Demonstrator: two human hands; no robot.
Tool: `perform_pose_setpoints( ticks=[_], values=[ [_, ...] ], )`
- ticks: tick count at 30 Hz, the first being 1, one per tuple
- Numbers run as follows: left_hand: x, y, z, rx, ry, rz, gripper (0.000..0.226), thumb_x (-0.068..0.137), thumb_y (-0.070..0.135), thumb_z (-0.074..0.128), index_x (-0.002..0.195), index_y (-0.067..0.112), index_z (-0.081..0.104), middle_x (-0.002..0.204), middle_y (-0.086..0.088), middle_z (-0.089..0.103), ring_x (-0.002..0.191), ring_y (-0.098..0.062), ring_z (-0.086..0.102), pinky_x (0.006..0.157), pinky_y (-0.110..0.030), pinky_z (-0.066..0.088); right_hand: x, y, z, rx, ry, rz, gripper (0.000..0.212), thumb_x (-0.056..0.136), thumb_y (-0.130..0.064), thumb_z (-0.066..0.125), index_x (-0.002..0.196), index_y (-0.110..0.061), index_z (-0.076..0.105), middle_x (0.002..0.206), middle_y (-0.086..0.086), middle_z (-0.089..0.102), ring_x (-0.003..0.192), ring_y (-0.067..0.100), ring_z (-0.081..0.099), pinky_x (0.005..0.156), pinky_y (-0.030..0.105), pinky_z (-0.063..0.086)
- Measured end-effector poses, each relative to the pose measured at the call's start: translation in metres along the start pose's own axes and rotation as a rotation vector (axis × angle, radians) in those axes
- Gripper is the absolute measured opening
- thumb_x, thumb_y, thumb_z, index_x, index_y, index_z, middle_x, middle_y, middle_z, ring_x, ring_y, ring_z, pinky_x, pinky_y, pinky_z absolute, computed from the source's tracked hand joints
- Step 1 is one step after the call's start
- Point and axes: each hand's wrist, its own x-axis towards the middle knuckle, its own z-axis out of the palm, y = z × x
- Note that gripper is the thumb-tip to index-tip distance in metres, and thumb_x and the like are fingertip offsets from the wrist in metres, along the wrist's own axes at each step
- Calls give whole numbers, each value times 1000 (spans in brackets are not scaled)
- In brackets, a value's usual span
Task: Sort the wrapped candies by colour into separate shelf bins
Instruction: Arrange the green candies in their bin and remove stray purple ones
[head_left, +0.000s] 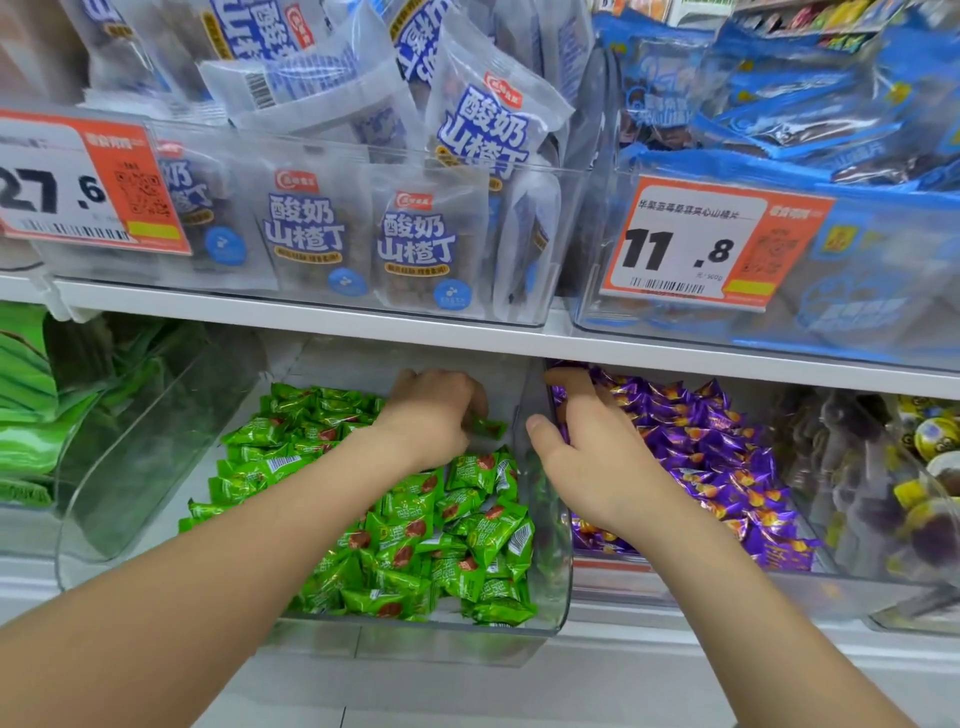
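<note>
Green wrapped candies fill the clear middle bin on the lower shelf. My left hand reaches to the back of this bin, fingers curled down, pinching a green candy at its fingertips. Purple wrapped candies lie in the clear bin to the right. My right hand lies over the purple pile with its fingers stretched in among the candies. Its thumb is spread to the left by the wall between the two bins. I see nothing held in it.
A clear bin with green packs stands on the far left, and a bin of yellow and dark sweets on the far right. The white shelf above carries bins of white and blue snack bags with price tags.
</note>
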Motion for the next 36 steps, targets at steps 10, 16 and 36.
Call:
perform_pose_setpoints(
  ticks=[10, 16, 36],
  values=[
    [-21, -2, 5, 30, -146, 77, 39, 81, 48, 81, 116, 36, 68, 121, 5, 52, 124, -24, 40, 98, -42, 31, -1, -6, -1, 2, -8, -8, 46, 104, -36, 54, 144, -19, 38, 129, 18, 52, 125, 42, 48, 105, 49, 43],
    [-3, 5, 3, 43, -12, -33, 30, 88, 49, 72, 114, 35, 69, 117, 5, 70, 120, -23, 58, 102, -39, 37, -2, -5, -2, 12, -15, -18, 44, 104, -35, 54, 142, -19, 39, 126, 16, 53, 124, 41, 47, 103, 48, 43],
    [27, 7, 24, 193, 68, -56, 23, 96, 34, 67, 118, 35, 74, 120, -4, 72, 119, -27, 59, 101, -35, 35, 3, -2, 0, -17, -37, -38, 54, 104, -41, 52, 151, -22, 32, 135, 19, 50, 129, 44, 46, 108, 50, 42]
  ],
)
